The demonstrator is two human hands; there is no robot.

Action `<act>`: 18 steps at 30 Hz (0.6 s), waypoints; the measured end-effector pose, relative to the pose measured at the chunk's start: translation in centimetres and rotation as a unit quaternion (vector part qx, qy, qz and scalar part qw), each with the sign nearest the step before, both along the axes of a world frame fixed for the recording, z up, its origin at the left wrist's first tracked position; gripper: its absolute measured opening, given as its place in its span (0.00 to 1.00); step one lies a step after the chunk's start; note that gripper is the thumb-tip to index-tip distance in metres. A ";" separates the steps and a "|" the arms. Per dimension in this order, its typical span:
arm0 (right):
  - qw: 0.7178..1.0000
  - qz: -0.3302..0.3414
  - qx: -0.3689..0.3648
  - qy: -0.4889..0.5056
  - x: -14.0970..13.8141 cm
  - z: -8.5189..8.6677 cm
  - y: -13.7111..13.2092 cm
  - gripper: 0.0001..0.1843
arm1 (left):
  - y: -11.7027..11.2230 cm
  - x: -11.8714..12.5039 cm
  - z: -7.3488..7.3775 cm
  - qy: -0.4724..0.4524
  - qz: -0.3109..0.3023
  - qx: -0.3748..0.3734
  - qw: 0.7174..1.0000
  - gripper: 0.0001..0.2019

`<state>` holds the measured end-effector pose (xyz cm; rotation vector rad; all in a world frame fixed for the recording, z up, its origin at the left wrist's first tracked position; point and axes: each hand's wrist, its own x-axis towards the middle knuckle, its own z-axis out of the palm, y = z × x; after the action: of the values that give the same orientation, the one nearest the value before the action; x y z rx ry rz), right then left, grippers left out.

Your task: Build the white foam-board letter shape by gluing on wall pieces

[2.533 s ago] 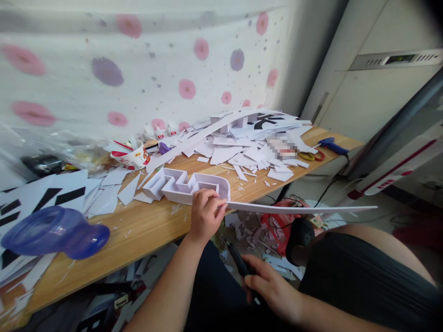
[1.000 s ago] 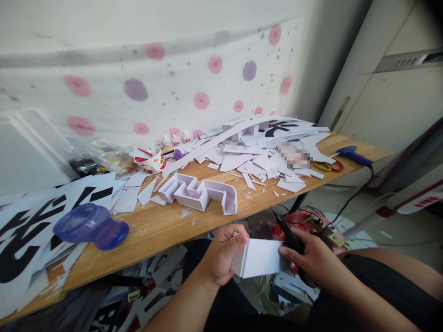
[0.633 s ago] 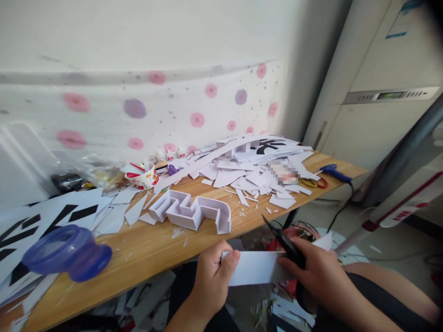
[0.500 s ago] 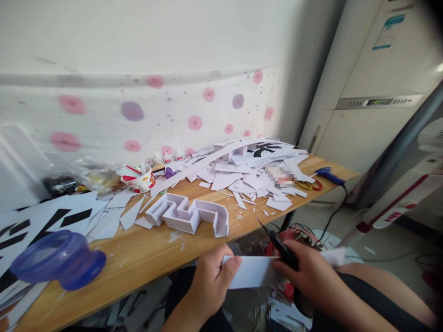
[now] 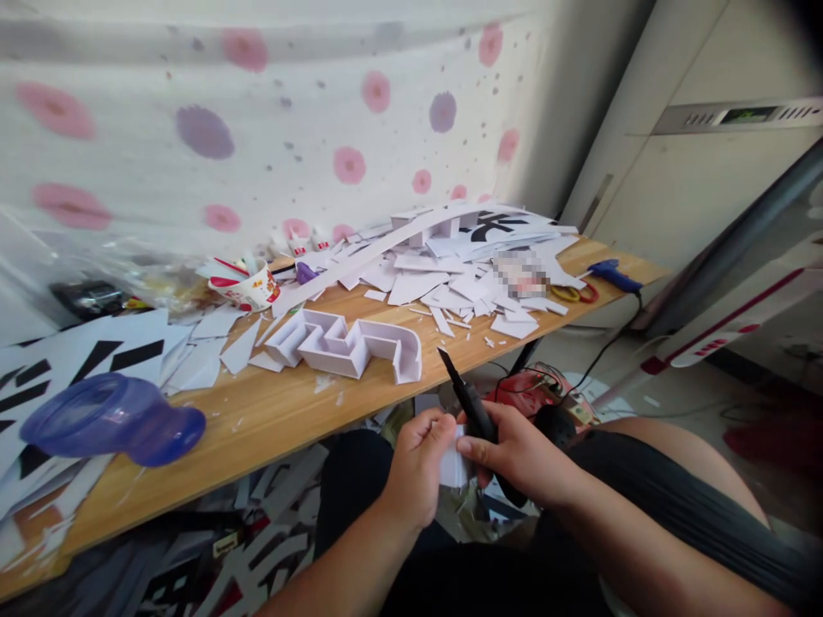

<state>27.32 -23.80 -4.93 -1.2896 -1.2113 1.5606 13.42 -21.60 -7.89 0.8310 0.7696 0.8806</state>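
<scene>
My left hand [image 5: 417,458] is closed on a white strip of board [image 5: 453,467], thumb on top, just off the table's front edge. My right hand [image 5: 518,450] grips a black utility knife [image 5: 474,410], its blade pointing up and to the left. The right thumb and fingers also touch the strip's near end, close beside the left hand. Much of the strip is hidden between the hands. On the table in front stands a white letter-like shape with upright walls [image 5: 347,343].
White board scraps [image 5: 417,283] cover the back of the wooden table [image 5: 270,437]. A blue glue gun [image 5: 614,274] and scissors [image 5: 579,293] lie at right. A paper cup [image 5: 248,287] and a purple-blue plastic container [image 5: 116,420] stand left. Offcuts litter the floor.
My right hand has moved left, close to my left hand, with the knife. Less of the strip shows between them. The view has tilted downward.
</scene>
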 end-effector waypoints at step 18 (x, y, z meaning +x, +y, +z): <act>0.926 -0.097 0.190 -0.310 6.9 11.9 2.2 0.21 | 3.4 -8.9 0.1 0.162 0.132 0.079 0.975 0.18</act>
<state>34.20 -21.60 6.95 -1.6265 -1.6116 0.7276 4.49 -18.16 -7.79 1.0458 1.1252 1.0661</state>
